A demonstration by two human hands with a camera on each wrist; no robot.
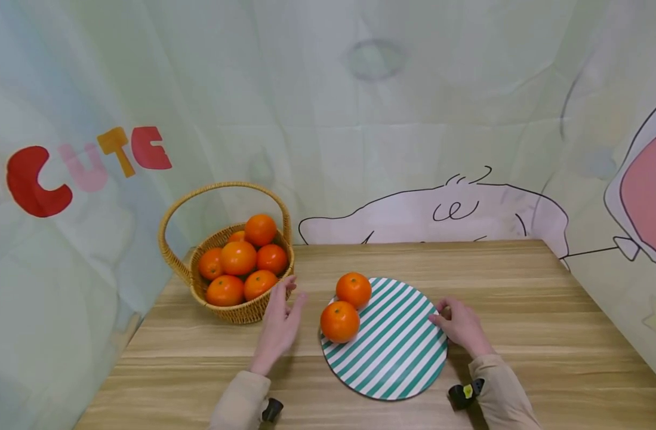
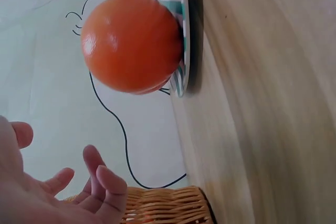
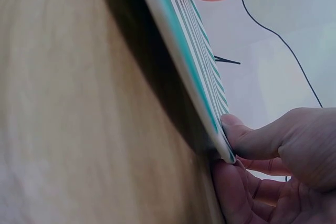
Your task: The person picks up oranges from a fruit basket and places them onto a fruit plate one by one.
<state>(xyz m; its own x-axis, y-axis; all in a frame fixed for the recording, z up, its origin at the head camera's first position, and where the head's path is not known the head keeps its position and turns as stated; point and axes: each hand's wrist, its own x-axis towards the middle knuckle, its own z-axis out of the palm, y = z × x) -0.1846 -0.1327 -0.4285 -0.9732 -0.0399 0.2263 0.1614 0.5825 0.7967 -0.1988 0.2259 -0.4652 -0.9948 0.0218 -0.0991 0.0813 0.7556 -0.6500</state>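
Two oranges, a nearer one [image 1: 340, 321] and a farther one [image 1: 353, 289], sit side by side at the left of a round green-and-white striped board [image 1: 397, 352]. My right hand [image 1: 463, 328] pinches the board's right edge, thumb on top and fingers beneath. In the right wrist view, that edge [image 3: 184, 72] is tilted up off the table. Between the board and a wicker basket [image 1: 242, 313], my left hand [image 1: 278, 328] holds nothing, its fingers loosely bent near the basket's rim. Several oranges [image 1: 239, 258] fill the basket.
The basket's tall handle [image 1: 225, 185] arches over the fruit at the table's back left. A wooden table [image 1: 548, 334] lies under everything. Printed curtains [image 1: 328, 149] hang behind it and along both sides.
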